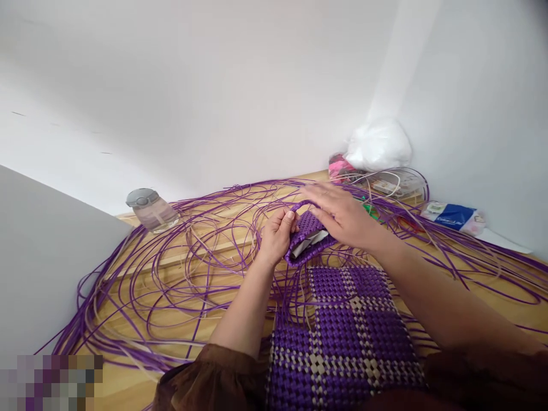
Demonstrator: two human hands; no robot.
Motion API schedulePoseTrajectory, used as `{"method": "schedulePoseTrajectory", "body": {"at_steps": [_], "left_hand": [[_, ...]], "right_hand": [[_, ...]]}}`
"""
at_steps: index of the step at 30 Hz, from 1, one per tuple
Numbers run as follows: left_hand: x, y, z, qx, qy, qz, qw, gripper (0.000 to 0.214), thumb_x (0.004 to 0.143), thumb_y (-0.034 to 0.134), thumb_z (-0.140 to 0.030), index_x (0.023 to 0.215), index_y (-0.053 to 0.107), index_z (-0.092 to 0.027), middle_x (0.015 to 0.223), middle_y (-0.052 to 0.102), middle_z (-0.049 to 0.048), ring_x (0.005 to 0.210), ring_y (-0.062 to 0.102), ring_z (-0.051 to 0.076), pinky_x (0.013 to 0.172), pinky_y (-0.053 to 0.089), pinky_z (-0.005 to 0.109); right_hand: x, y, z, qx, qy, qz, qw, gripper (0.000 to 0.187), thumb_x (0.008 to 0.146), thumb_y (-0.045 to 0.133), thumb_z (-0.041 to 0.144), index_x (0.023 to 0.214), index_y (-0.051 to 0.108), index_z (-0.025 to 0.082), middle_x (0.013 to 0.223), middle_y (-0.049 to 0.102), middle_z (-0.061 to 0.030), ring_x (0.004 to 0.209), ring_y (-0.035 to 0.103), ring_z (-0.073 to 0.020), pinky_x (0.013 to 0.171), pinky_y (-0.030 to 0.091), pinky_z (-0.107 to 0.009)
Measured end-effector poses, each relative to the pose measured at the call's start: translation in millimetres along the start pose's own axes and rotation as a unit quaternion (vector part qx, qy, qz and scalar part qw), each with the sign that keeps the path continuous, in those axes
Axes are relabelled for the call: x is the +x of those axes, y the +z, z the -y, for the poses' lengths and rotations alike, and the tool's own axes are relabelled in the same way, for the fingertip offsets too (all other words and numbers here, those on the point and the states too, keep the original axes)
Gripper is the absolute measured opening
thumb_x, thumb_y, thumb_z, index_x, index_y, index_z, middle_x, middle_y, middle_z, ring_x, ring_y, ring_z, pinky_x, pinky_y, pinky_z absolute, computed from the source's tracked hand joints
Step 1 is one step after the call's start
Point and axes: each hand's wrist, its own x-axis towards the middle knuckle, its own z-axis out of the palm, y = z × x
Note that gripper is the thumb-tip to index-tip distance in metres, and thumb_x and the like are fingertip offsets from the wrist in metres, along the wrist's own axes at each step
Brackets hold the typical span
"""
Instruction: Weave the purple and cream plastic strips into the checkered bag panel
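A purple and cream woven panel point(342, 337) lies in front of me on the wooden floor point(180, 319), its far end folded up into a small purple woven flap point(306, 225). My left hand point(277, 233) is closed, pinching the left edge of that flap. My right hand point(340, 214) lies across the flap's right side with fingers stretched out flat, pressing on it. A pale strip point(305, 245) shows under the fold. Long loose purple strands point(192, 251) spread out from the weave in all directions.
A clear water bottle with a grey lid point(150, 210) lies at the left by the white wall. In the far right corner sit a white plastic bag point(379, 145), pink items point(340, 168) and a blue and white packet point(454, 217). A grey panel point(43, 268) stands at left.
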Motion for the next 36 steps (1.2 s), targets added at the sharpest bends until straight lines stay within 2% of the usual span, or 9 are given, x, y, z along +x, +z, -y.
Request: {"method": "schedulePoseTrajectory", "body": {"at_steps": [5,8,11,13,23,27,32,34,36], "left_hand": [[0,-3.4,-1,-0.015,-0.025,0.021,0.999,0.041,0.095,0.052,-0.056,0.085,0.06,-0.017,0.062,0.045,-0.0043,0.062,0.048,0.01,0.064,0.039,0.025],[-1,-3.9,-6,-0.041,-0.049,0.049,0.997,0.042,0.093,0.054,-0.058,0.086,0.059,-0.016,0.062,0.045,-0.0047,0.062,0.049,0.01,0.065,0.04,0.024],[-2,-3.1,-12,-0.037,-0.069,0.071,0.994,0.041,0.091,0.058,-0.057,0.091,0.059,-0.016,0.064,0.049,-0.0044,0.061,0.052,0.01,0.066,0.041,0.024],[-3,-2.1,-14,-0.018,-0.066,0.074,0.995,0.038,0.091,0.059,-0.056,0.093,0.057,-0.018,0.063,0.052,-0.0043,0.059,0.052,0.01,0.063,0.041,0.024],[-4,2.9,-17,0.117,-0.049,0.046,0.991,0.03,0.096,0.051,-0.046,0.081,0.054,-0.02,0.054,0.045,-0.0057,0.045,0.039,0.009,0.049,0.029,0.022],[-4,3.6,-19,0.092,-0.057,0.052,0.993,0.03,0.095,0.051,-0.046,0.082,0.054,-0.019,0.059,0.048,-0.0044,0.05,0.037,0.009,0.052,0.03,0.023],[-4,5.4,-19,0.059,-0.069,0.049,0.995,0.034,0.09,0.06,-0.05,0.077,0.055,-0.019,0.059,0.045,-0.0044,0.053,0.038,0.009,0.055,0.035,0.023],[-4,4.9,-19,0.032,-0.089,0.052,0.994,0.035,0.088,0.062,-0.052,0.077,0.055,-0.019,0.058,0.042,-0.0054,0.053,0.037,0.009,0.056,0.038,0.023],[-4,3.1,-21,-0.008,-0.117,0.055,0.992,0.037,0.086,0.064,-0.055,0.079,0.055,-0.019,0.057,0.038,-0.0072,0.051,0.035,0.008,0.059,0.042,0.023]], "right_hand": [[-1,-4,1,0.095,0.079,-0.005,0.992,0.043,0.096,0.052,0.027,0.138,0.061,0.021,0.138,0.065,-0.0062,0.128,0.06,-0.0215,0.113,0.045,-0.04],[3,-3,-3,0.199,0.167,0.036,0.965,0.033,0.09,0.058,0.031,0.117,0.073,0.02,0.111,0.076,-0.0059,0.103,0.069,-0.0217,0.095,0.053,-0.037],[3,0,-6,0.262,0.243,0.053,0.933,0.03,0.087,0.06,0.04,0.097,0.076,0.017,0.071,0.069,-0.0024,0.063,0.062,-0.0154,0.062,0.05,-0.029],[1,2,-5,0.265,0.262,0.047,0.927,0.032,0.086,0.062,0.044,0.093,0.075,0.016,0.061,0.061,0.0,0.053,0.054,-0.0129,0.053,0.043,-0.027],[-2,-1,15,0.194,0.277,0.028,0.941,0.026,0.081,0.066,0.041,0.082,0.073,0.016,0.06,0.06,-0.0004,0.054,0.05,-0.0124,0.052,0.036,-0.026],[-4,-3,10,0.261,0.261,0.089,0.925,0.029,0.088,0.058,0.044,0.09,0.069,0.017,0.064,0.06,0.0005,0.058,0.055,-0.0132,0.055,0.042,-0.025],[-6,-2,4,0.231,0.252,0.081,0.936,0.027,0.089,0.058,0.039,0.074,0.062,0.017,0.059,0.057,0.0014,0.055,0.05,-0.0117,0.055,0.039,-0.026],[-8,-4,5,0.231,0.243,0.089,0.938,0.026,0.09,0.057,0.039,0.079,0.066,0.017,0.063,0.062,0.0,0.058,0.055,-0.0131,0.057,0.043,-0.026],[-11,-8,9,0.213,0.207,0.064,0.953,0.027,0.093,0.057,0.039,0.102,0.071,0.019,0.088,0.073,-0.0048,0.078,0.066,-0.0175,0.07,0.051,-0.03]]}}
